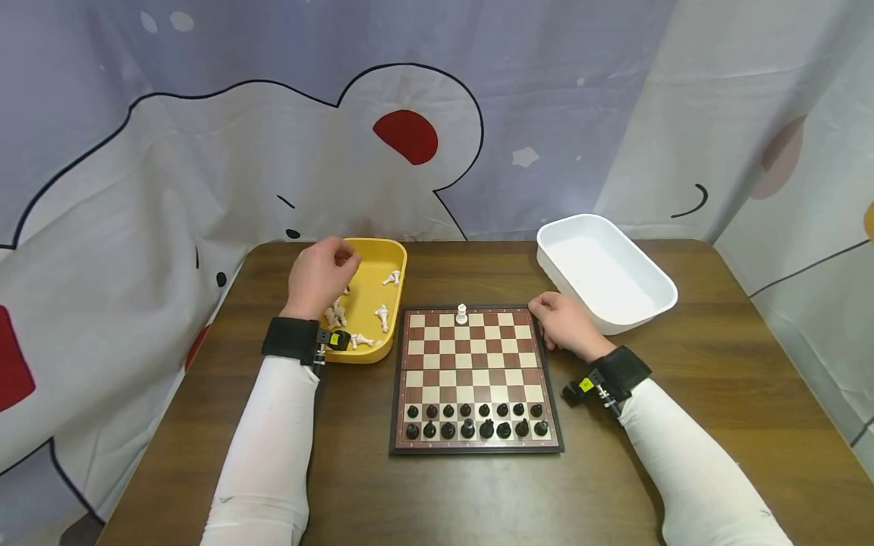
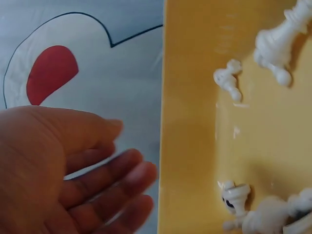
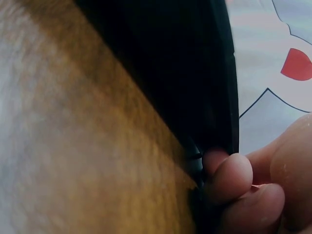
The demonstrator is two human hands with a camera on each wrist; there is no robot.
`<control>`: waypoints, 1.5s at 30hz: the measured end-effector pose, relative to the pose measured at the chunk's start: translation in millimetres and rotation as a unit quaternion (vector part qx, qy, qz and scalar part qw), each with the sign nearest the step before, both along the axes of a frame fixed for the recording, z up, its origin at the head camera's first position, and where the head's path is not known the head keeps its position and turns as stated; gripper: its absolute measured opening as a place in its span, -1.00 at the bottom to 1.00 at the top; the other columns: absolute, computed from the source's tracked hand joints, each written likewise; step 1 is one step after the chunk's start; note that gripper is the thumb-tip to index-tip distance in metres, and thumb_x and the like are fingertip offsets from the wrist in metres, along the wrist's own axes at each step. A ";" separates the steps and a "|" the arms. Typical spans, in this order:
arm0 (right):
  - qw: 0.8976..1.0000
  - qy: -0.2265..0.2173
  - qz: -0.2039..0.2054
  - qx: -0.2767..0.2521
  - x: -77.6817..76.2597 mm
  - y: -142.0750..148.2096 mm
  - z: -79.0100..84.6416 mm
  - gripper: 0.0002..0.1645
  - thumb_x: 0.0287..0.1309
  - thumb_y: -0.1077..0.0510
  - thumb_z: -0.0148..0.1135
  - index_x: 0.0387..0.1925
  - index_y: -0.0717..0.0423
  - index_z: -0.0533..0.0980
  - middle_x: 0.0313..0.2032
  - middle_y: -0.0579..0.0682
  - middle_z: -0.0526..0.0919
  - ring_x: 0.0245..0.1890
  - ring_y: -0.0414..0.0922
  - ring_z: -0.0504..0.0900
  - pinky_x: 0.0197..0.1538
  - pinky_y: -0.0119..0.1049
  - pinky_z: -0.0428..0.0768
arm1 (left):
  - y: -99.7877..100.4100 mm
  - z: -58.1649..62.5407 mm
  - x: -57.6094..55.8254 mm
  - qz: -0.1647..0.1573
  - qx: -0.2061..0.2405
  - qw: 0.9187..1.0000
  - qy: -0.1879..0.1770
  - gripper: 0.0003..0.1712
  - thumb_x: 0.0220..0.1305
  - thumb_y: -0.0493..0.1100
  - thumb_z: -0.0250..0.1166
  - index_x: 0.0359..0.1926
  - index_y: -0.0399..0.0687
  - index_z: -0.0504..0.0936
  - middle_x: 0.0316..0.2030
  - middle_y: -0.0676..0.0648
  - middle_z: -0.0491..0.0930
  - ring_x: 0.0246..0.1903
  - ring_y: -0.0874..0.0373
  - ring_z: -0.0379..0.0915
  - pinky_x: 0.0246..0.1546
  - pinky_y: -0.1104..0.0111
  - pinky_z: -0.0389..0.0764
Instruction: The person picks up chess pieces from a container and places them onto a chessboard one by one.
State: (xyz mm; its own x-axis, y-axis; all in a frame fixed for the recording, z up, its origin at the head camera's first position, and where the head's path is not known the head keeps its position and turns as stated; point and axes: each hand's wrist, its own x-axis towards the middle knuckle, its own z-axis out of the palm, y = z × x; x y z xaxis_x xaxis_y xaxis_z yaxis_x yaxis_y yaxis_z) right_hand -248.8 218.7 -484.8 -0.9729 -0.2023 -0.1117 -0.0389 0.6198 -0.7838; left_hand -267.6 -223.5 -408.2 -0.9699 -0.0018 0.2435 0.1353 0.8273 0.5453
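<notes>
My left hand [image 1: 319, 277] is above the left side of a yellow tray [image 1: 399, 296], its fingers loosely bent. In the left wrist view nothing shows between the fingers. White chess pieces [image 1: 383, 317] lie tipped over in the tray. On the table, to the tray's right, is a brown-and-cream chessboard [image 1: 471, 375]. A single white chess piece [image 1: 461, 315] stands upright in its far row, and black chess pieces [image 1: 485, 429] fill the two near rows. With curled fingers my right hand [image 1: 570, 324] grips the board's right edge by the far corner.
A white tray [image 1: 601, 273] stands at the far right, just beyond my right hand. Behind the wooden table [image 1: 478, 500] hangs a patterned curtain [image 1: 526, 114] along the far edge.
</notes>
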 end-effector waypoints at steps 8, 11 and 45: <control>1.000 -0.001 0.003 0.001 1.7 -1.6 2.9 -0.57 0.77 0.02 -0.01 0.15 0.30 0.60 -0.69 -0.03 0.49 -0.70 -0.06 0.56 -0.49 -0.19 0.50 | -3.3 -7.2 -1.3 -0.026 -0.099 0.990 -0.101 -0.58 0.59 -0.13 0.34 0.26 -0.35 0.67 0.13 -0.33 0.73 0.06 -0.25 0.65 0.17 -0.16 0.65; 1.000 -0.004 0.005 -0.003 1.3 -1.9 3.4 -0.57 0.77 0.03 -0.01 0.15 0.32 0.60 -0.70 -0.04 0.48 -0.70 -0.07 0.55 -0.51 -0.20 0.49 | -3.5 -8.9 -0.5 -0.030 -0.117 0.985 -0.125 -0.55 0.57 -0.13 0.36 0.28 -0.37 0.67 0.16 -0.34 0.72 0.06 -0.24 0.65 0.18 -0.17 0.65; 1.000 -0.003 -0.004 -0.005 0.3 1.2 -1.0 -0.59 0.76 0.04 -0.01 0.11 0.28 0.60 -0.70 -0.03 0.48 -0.70 -0.06 0.55 -0.50 -0.21 0.49 | 5.5 -7.7 13.0 -0.059 -0.202 0.960 -0.186 -0.96 0.40 -0.39 0.36 -0.23 -0.26 0.73 -0.40 -0.17 0.60 -0.34 -0.11 0.53 -0.30 0.09 0.58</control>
State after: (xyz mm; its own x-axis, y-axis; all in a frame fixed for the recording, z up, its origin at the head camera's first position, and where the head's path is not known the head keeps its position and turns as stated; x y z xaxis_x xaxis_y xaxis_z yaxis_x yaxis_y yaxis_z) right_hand -248.5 219.9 -485.7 -0.9740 -0.1951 -0.1151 -0.0291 0.6117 -0.7905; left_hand -254.7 -218.0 -415.9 -0.9773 0.1355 -0.1627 0.0996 0.9723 0.2116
